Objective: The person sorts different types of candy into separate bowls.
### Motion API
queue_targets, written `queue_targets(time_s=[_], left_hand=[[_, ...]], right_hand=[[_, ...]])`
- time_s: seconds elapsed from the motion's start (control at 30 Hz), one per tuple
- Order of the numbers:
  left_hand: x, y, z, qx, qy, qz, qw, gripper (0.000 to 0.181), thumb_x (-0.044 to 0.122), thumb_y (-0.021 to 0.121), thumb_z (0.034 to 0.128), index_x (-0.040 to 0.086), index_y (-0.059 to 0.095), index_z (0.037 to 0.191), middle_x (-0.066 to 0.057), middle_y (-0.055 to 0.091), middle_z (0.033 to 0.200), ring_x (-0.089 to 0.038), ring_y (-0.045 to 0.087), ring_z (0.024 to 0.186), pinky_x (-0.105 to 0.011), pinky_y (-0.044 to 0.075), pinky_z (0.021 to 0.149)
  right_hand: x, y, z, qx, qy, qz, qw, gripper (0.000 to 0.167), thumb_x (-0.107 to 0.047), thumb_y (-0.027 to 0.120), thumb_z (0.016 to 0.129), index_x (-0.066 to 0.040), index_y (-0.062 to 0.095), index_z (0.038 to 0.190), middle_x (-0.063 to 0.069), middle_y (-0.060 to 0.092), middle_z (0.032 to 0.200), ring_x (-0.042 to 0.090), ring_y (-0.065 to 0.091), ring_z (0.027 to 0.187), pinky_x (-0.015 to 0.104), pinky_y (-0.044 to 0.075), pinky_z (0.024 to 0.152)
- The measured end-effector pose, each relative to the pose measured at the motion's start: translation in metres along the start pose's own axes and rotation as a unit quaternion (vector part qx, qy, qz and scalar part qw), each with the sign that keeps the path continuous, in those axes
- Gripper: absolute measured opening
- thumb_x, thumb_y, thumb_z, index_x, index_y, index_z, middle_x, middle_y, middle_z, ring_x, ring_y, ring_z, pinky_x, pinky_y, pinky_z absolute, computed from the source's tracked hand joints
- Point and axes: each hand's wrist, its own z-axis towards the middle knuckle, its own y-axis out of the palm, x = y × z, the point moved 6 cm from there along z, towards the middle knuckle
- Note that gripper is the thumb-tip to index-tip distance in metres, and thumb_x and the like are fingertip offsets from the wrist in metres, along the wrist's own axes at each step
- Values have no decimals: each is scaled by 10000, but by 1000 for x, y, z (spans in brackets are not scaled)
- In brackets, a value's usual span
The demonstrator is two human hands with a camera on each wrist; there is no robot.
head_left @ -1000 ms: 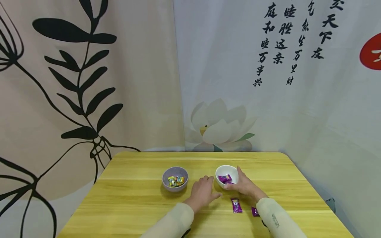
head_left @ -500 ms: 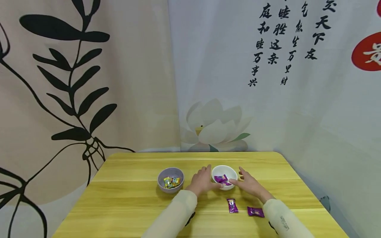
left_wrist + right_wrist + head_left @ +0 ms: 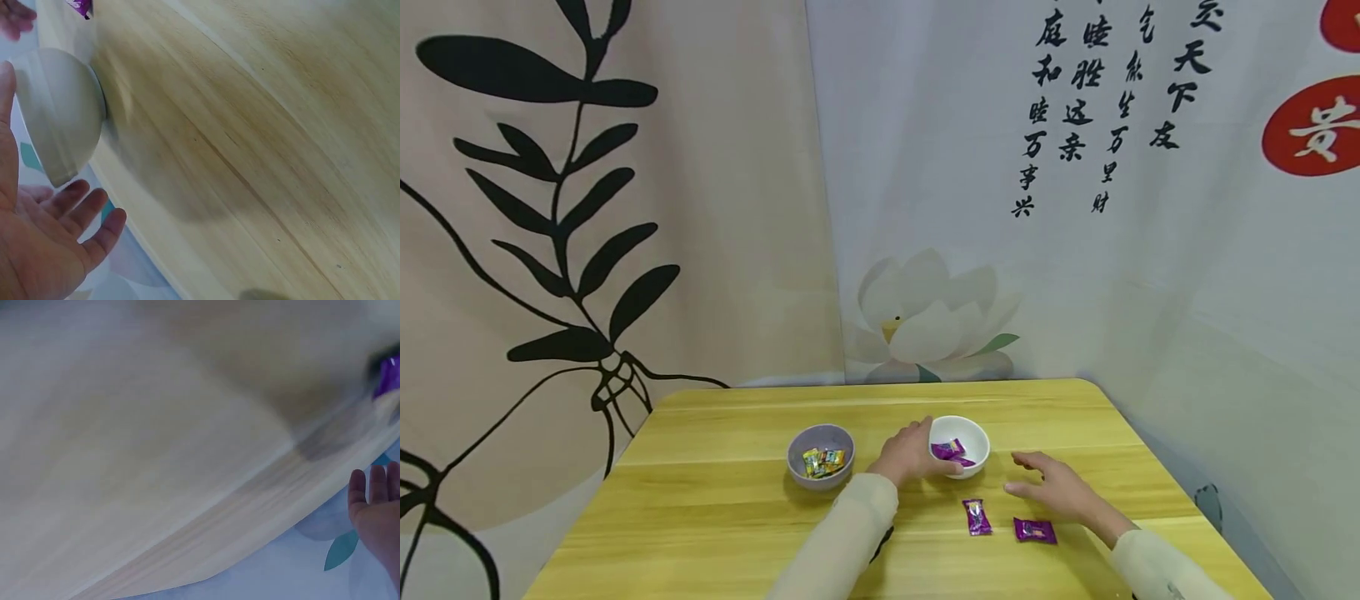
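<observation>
My left hand (image 3: 913, 454) holds the white bowl (image 3: 977, 433) from its left side, thumb along the near side and fingers round the far side. In the left wrist view the bowl (image 3: 65, 112) sits between thumb and fingers (image 3: 103, 237). Purple wrapped candies (image 3: 951, 450) lie inside it. My right hand (image 3: 1060, 492) is apart from the bowl, to its right, with fingers loosely extended and holding nothing. Below it on the table lie two more purple candies, one upright in view (image 3: 977, 517) and one sideways (image 3: 1034, 531).
A grey-purple bowl (image 3: 822, 437) with yellow wrapped candies (image 3: 823, 462) stands to the left of the white bowl. Everything rests on a wooden table (image 3: 700, 517). Behind its far edge hangs a printed curtain (image 3: 760, 208) with leaves and writing.
My left hand has come in against the white bowl and taken hold of it. My right hand has let go of the bowl and moved right and nearer. The head view has turned slightly right.
</observation>
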Motion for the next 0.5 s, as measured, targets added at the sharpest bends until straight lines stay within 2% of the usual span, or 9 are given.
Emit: queue_targets(time_s=[0.2, 0.37, 0.5], left_hand=[[1, 0, 0, -90, -12, -190, 9998, 968, 610, 813, 716, 74, 464, 1444, -104, 596, 1302, -277, 547, 1219, -460, 434, 1024], [1, 0, 1, -87, -25, -219, 9997, 948, 590, 825, 716, 74, 478, 1431, -95, 606, 1294, -276, 550, 1220, -457, 436, 1023], [1, 0, 2, -62, -34, -181, 9998, 935, 586, 828, 714, 85, 487, 1425, -81, 612, 1296, -269, 553, 1217, -452, 437, 1022]], right_hand=[[6, 7, -21, -355, -375, -94, 9986, 689, -400, 748, 880, 58, 544, 1354, 198, 577, 1321, 446, 520, 1224, 611, 407, 992], [9, 11, -36, -547, -697, -546, 9946, 758, -486, 768, 824, 45, 576, 1329, 142, 607, 1271, 413, 556, 1174, 614, 415, 974], [15, 11, -44, -514, -810, -940, 9909, 759, -516, 774, 791, 27, 612, 1296, 122, 600, 1248, 413, 553, 1151, 617, 420, 958]])
